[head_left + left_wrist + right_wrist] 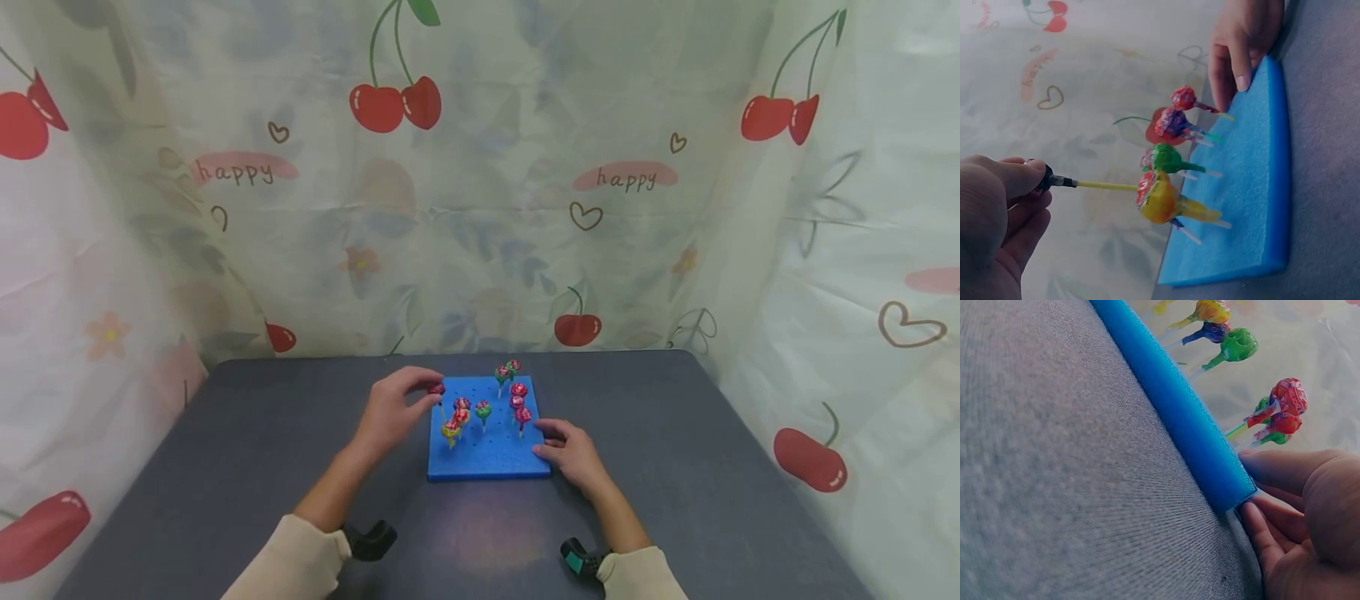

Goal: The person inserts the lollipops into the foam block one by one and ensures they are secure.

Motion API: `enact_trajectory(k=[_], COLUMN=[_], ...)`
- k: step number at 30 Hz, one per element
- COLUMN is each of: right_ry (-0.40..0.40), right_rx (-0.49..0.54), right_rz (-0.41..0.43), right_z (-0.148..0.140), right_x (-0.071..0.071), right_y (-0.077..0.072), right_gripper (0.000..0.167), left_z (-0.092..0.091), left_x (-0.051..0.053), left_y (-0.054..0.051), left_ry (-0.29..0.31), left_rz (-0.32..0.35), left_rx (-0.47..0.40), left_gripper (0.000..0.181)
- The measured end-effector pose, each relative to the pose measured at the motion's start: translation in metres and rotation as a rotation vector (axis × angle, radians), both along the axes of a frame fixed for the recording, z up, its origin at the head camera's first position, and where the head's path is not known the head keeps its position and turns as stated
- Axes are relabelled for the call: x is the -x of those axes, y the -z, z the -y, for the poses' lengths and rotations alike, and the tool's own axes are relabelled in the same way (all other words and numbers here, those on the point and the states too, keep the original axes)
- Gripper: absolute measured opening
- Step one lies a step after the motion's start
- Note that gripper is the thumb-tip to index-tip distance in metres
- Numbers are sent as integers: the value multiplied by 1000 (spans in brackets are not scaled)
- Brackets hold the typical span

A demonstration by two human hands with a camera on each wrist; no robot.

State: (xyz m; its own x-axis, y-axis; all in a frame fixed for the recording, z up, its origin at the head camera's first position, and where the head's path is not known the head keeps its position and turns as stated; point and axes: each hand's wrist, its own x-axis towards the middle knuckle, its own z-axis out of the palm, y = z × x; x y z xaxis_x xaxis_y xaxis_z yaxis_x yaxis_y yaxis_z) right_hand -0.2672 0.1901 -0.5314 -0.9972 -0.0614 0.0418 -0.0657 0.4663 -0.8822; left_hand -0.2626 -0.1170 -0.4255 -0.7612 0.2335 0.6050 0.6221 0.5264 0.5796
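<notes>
My left hand (392, 410) pinches a dark-wrapped lollipop (1045, 180) by its head, between thumb and fingers. Its yellow stick (1105, 185) points toward the blue foam board (491, 461); in the left wrist view the stick's far end is hidden behind a yellow lollipop (1159, 201). At the board's right edge my right hand (576, 457) grips the foam, thumb above and fingers below in the right wrist view. Several wrapped lollipops stand in the board, among them a green one (483, 410) near the middle and a red one (1289, 395) near the right hand.
The board lies on a dark grey table (300, 450). Small holes dot its top. A white curtain (480, 183) printed with cherries hangs behind the table and along both sides. Each wrist wears a black band, the left one (371, 542) above the table.
</notes>
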Motion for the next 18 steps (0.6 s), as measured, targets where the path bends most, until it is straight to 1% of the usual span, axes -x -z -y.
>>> enact_trajectory(k=[8, 11, 13, 15, 18], right_ry=[7, 14, 17, 19, 20], right_rx=[-14, -14, -14, -18, -19], right_rz=[4, 10, 11, 12, 17], right_z=[0, 0, 1, 1, 1], right_x=[0, 0, 0, -1, -1], right_y=[1, 0, -1, -1, -1], right_gripper=[41, 41, 41, 41, 41], left_z=[-20, -26, -30, -33, -36], left_x=[0, 0, 0, 0, -1], left_y=[7, 11, 15, 19, 25], left_ry=[33, 45, 47, 23, -33], left_rz=[-53, -53, -52, -50, -61], left_rx=[9, 10, 27, 67, 141], left_gripper=[22, 22, 22, 21, 21])
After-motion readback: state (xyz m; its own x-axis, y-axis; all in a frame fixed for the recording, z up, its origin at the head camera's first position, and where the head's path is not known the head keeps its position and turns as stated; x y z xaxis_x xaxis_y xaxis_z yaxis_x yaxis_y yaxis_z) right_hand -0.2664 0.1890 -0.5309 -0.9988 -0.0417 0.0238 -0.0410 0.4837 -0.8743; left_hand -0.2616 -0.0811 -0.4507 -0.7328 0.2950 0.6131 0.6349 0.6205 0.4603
